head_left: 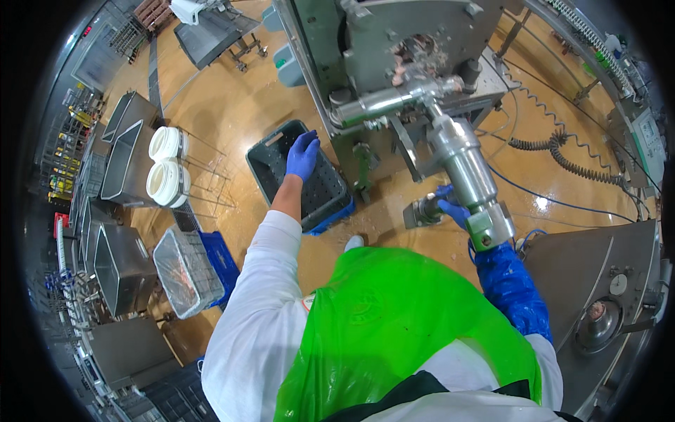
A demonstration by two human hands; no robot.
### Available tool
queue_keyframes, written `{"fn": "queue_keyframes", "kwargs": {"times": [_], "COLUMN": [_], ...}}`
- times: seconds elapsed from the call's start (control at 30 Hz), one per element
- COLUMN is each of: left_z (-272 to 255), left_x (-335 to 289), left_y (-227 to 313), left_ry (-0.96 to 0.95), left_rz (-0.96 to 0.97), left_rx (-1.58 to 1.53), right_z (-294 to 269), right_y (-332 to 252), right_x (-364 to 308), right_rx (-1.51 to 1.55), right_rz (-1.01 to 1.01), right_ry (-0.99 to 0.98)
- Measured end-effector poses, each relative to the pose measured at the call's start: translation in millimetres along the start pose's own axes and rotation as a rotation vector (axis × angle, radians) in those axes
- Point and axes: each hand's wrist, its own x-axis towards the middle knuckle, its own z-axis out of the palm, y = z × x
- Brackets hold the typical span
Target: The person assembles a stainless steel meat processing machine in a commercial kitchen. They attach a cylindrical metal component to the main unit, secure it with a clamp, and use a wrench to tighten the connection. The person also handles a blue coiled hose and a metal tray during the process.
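Note:
My left hand (302, 159), in a blue glove, is held over a dark grey plastic crate (325, 200) with nothing seen in it; its fingers are loosely stretched. My right hand (457, 211), also blue-gloved, is partly hidden behind a shiny steel cylinder (472, 169) on the machine. Its fingers close round the end of a short metal pipe fitting (420, 212), which shows against the floor to their left. Above the cylinder, a horizontal steel pipe (376, 105) crosses the machine's front plate (429, 28), where pinkish residue (415, 56) clings.
Wire-framed bin (184, 274), white buckets (167, 181) and steel tubs (123, 165) stand at left. A steel cabinet (587, 274) with a gauge is at right. Coiled cable (562, 151) and a blue hose (555, 202) run on the right. A grey cart (211, 35) stands far left.

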Motion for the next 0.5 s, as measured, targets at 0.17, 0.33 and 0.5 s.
{"fn": "queue_keyframes", "kwargs": {"times": [0.17, 0.33, 0.5], "left_z": [-47, -108, -68], "left_x": [89, 189, 217], "left_y": [35, 307, 420], "left_ry": [0.229, 0.077, -0.365], "left_rz": [0.100, 0.880, 0.650], "left_rx": [-0.356, 0.089, 1.267], "right_z": [-3, 12, 12], "right_y": [55, 49, 63], "right_x": [8, -2, 20], "right_rx": [-0.357, -0.336, -0.426], "right_rz": [-0.120, -0.086, -0.064], "right_ry": [0.152, 0.323, 0.251]}}
